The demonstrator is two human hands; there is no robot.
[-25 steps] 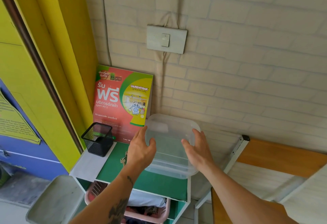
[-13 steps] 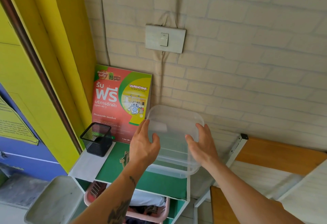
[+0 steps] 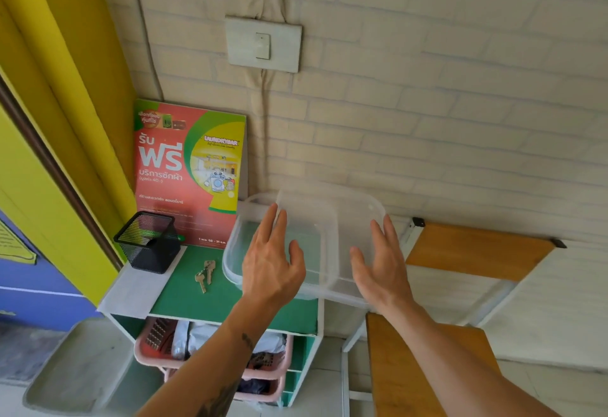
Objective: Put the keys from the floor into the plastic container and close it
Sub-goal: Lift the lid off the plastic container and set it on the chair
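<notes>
The clear plastic container [image 3: 234, 253] sits open on the green shelf top [image 3: 184, 298], against the wall. Its clear lid [image 3: 342, 219] is lifted off and shifted to the right, blurred by motion. My left hand [image 3: 271, 262] is at the lid's left edge and my right hand [image 3: 381, 268] at its right edge, fingers spread along the sides. A small bunch of brass keys [image 3: 204, 274] lies on the shelf top just left of the container, apart from both hands.
A black mesh pen cup [image 3: 148, 241] stands at the shelf's left, with a red laundry poster [image 3: 184, 170] leaning behind it. Pink baskets [image 3: 210, 351] fill the shelves below. A wooden chair [image 3: 460, 252] stands to the right, a light switch [image 3: 263, 44] above.
Both hands have lifted the lid off the container and carried it to the right. The open base and the keys, earlier hidden behind my left hand, now show.
</notes>
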